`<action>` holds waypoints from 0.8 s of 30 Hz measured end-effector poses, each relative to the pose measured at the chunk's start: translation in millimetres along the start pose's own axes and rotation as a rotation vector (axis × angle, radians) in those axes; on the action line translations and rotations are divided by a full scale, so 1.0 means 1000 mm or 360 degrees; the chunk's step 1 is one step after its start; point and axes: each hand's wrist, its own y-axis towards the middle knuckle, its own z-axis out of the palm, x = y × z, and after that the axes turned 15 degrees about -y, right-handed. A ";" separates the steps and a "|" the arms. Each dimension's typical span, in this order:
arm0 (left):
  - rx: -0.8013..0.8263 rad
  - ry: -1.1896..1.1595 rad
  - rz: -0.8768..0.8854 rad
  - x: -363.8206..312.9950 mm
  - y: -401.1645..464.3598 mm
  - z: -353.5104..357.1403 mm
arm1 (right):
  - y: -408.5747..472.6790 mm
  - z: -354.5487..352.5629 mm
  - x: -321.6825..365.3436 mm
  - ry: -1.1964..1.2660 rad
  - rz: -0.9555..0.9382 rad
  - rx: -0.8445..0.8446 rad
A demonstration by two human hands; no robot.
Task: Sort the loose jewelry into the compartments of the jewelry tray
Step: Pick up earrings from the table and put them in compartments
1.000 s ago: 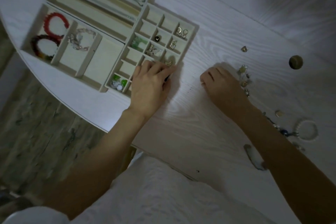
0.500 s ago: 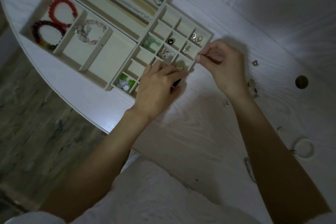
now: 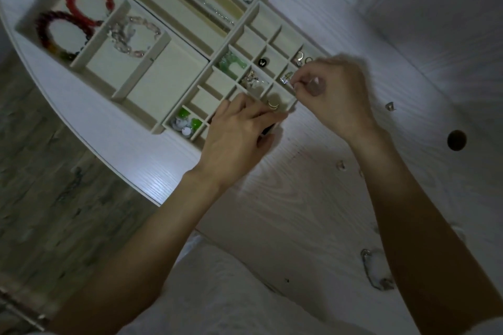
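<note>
The cream jewelry tray (image 3: 174,81) lies at the table's left end, with red and dark bead bracelets (image 3: 81,8), a pale bracelet (image 3: 133,35) and small earrings and rings in its little square cells. My left hand (image 3: 239,133) rests flat on the tray's near corner, fingers straight, next to a gold ring (image 3: 273,104). My right hand (image 3: 332,95) hovers over the tray's right edge and pinches a small shiny piece (image 3: 292,86) above a cell that holds a sparkly earring (image 3: 285,79).
Loose pieces lie on the white wooden table (image 3: 299,198): a small charm (image 3: 390,106), tiny bits (image 3: 340,164) by my right forearm, and a chain (image 3: 373,272) near the front. A round hole (image 3: 456,140) sits at right. The table's curved edge runs along the left.
My right hand picked a small piece from the loose pile at right and carried it left over the tray's small cells. My left hand stayed on the tray corner.
</note>
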 end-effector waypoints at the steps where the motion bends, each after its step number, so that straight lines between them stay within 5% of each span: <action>1: 0.0002 0.0012 -0.0002 0.000 0.000 0.000 | 0.003 -0.001 -0.002 -0.0031 -0.0047 0.0045; 24: 0.0093 0.0005 -0.0008 0.003 0.005 -0.003 | 0.011 -0.002 0.003 -0.0573 -0.0111 -0.0127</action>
